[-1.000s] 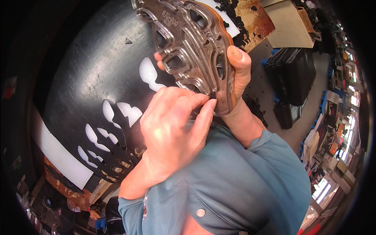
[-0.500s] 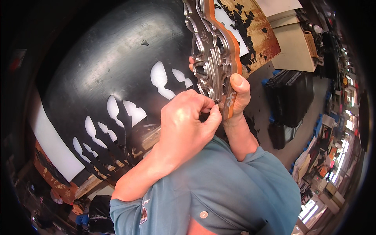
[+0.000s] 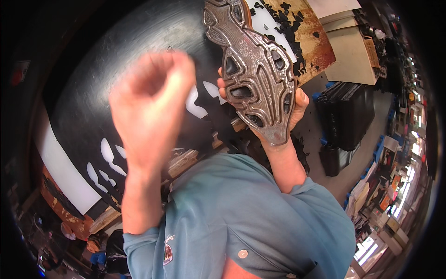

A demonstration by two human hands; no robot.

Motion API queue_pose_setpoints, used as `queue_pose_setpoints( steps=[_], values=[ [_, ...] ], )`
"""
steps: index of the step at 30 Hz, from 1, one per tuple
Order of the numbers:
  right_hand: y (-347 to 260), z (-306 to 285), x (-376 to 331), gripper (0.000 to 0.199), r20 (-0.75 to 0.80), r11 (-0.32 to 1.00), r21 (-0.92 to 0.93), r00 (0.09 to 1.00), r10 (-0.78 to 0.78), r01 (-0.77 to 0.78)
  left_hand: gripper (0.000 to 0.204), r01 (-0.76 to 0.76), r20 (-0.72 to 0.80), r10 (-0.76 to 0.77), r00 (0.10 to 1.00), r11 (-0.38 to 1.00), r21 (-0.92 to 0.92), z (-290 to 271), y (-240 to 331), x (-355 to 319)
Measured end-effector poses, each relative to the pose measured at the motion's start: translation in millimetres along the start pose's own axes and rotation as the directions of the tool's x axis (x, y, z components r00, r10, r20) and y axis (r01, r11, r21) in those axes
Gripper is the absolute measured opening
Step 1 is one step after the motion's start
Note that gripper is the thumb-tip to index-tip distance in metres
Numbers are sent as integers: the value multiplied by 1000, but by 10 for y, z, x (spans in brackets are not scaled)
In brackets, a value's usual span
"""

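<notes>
My right hand (image 3: 299, 104) grips a sole-shaped metal cutting die (image 3: 261, 79) near its narrow lower end. The thumb lies along the die's right side, and fingertips show at its left. The die's ridged, brownish metal face is turned toward me, with dark material in several of its openings. My left hand (image 3: 151, 95) is raised over the black sheet (image 3: 88, 88), apart from the die. Its fingers look curled toward the thumb, but motion smears them; whether they hold anything is unclear. White shows through sole-shaped cut-outs (image 3: 108, 156) in the sheet, some hidden behind this hand.
Small black scraps (image 3: 290, 28) are scattered over a white strip and a stained brown board (image 3: 318, 51) at the far right. Stacked black sheets (image 3: 346, 107) stand to the right, below a pale box (image 3: 350, 63). A white board (image 3: 69, 172) runs along the left edge.
My left hand has left the die's lower end and moved left and up over the sheet. My right hand has turned the die from edge-on to face me.
</notes>
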State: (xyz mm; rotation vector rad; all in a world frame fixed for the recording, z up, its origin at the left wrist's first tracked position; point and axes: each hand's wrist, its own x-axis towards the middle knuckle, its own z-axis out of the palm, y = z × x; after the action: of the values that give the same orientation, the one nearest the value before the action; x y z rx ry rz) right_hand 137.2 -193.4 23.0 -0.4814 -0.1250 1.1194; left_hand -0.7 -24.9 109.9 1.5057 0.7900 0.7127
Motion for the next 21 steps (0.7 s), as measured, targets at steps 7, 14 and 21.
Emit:
queue_pose_setpoints(
  steps=[7,14,21],
  values=[
    [37,53,-24,117,55,984,163,997,62,-70,28,-562,370,556,744,821,-105,615,166,881],
    [-26,34,-9,126,60,989,100,993,100,-106,38,-266,58,283,957,785,559,-1168,-918,588],
    [110,197,232,127,93,992,2,988,123,-124,51,65,-139,289,947,252,966,-2655,-1625,-550]
  ],
)
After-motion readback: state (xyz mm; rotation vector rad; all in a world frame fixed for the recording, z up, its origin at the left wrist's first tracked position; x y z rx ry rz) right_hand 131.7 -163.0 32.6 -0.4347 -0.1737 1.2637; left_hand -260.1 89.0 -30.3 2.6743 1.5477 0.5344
